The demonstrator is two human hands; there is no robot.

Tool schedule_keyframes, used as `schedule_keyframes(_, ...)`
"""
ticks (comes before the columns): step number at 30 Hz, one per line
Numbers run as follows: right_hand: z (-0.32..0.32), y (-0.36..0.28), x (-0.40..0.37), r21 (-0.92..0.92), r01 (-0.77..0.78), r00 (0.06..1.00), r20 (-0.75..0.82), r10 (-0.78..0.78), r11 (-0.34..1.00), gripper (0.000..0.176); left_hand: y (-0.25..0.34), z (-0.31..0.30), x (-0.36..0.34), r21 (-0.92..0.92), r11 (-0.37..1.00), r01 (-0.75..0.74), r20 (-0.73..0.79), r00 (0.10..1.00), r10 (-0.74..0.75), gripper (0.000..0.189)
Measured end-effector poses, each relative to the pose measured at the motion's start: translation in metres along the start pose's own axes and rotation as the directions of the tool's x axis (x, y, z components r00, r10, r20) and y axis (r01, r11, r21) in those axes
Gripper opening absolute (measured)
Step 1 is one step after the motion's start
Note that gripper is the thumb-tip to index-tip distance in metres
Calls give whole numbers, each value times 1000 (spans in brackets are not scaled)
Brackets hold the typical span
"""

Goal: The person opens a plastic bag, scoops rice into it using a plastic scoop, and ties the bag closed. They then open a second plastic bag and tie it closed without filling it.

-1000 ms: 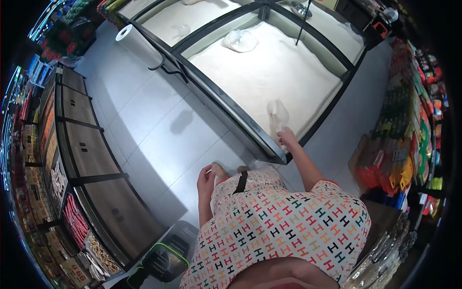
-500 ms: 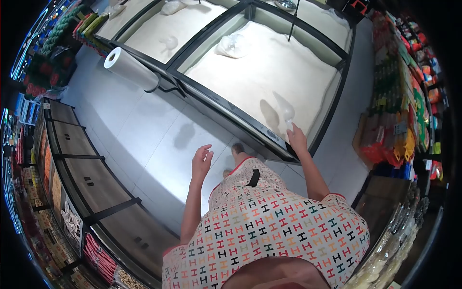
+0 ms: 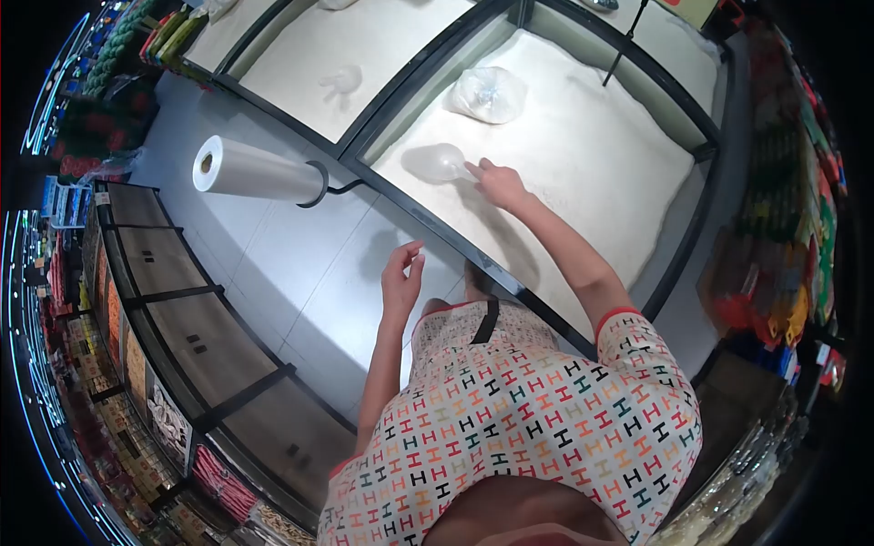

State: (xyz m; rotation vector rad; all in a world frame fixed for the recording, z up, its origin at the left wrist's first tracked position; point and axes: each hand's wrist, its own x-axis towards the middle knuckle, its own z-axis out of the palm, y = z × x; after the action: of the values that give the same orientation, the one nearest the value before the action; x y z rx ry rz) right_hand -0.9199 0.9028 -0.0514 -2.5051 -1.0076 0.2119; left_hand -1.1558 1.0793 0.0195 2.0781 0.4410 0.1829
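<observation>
My right hand (image 3: pixel 500 185) is closed around the handle of a clear plastic scoop (image 3: pixel 441 162), over the near left part of a bin of white grains or powder (image 3: pixel 583 173). The scoop's bowl points left, low over the white surface; whether it touches cannot be made out. A clear plastic bag (image 3: pixel 489 95) lies on the white heap beyond the scoop. My left hand (image 3: pixel 401 278) hangs over the floor in front of the bin, its fingers slightly curled and apart, holding nothing.
A roll of plastic bags (image 3: pixel 259 171) juts out on a black holder left of the bin. Another white-filled bin (image 3: pixel 300 73) adjoins it, with a second scoop (image 3: pixel 341 82). Covered bins (image 3: pixel 196 337) line the lower left. Packaged goods (image 3: pixel 774 300) stand at the right.
My right hand has moved left and farther over the bin with the scoop, which now points left. My left hand has shifted slightly right and up. The whole view has also shifted.
</observation>
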Motion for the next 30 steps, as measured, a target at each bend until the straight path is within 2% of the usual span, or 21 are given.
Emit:
schedule_keyframes(3,15,-20,55,-47,25,995,94,-20,999,50,8,-3,15,-3,999,46,5,999,-46,25)
schedule_keyframes(6,28,-13,70,-116,124,986,129,-109,985,57,11,15,37,-7,999,52,18,998,-52,25)
schedule_keyframes(7,26,-12,63,-106,118,983,153,-101,987,54,9,15,44,-8,999,39,34,999,-38,24)
schedule_keyframes(10,11,-15,27,-95,104,973,214,-82,990,50,15,20,61,-48,999,-8,37,999,9,20)
schedule_keyframes(13,-7,16,-22,-116,101,963,261,-67,988,50,13,36,87,-56,991,-121,56,991,124,19)
schedule_keyframes(17,-25,54,-112,-208,33,939,342,40,978,54,12,43,116,30,990,-135,142,981,129,21)
schedule_keyframes(18,-28,63,-131,-247,9,922,377,87,969,54,16,44,124,95,990,-104,169,982,87,19)
schedule_keyframes(21,-64,75,-166,-311,-47,866,462,194,949,55,10,54,136,153,944,-293,197,945,261,22)
schedule_keyframes(24,-76,53,-163,-247,-171,920,308,244,954,54,3,57,145,247,869,-429,118,903,413,26)
schedule_keyframes(26,-69,32,-136,-147,-156,968,176,181,977,55,7,61,150,317,849,-423,50,901,431,30)
schedule_keyframes(30,-31,-13,-48,-48,-141,983,109,145,989,51,-1,63,158,420,804,-421,-28,880,475,35)
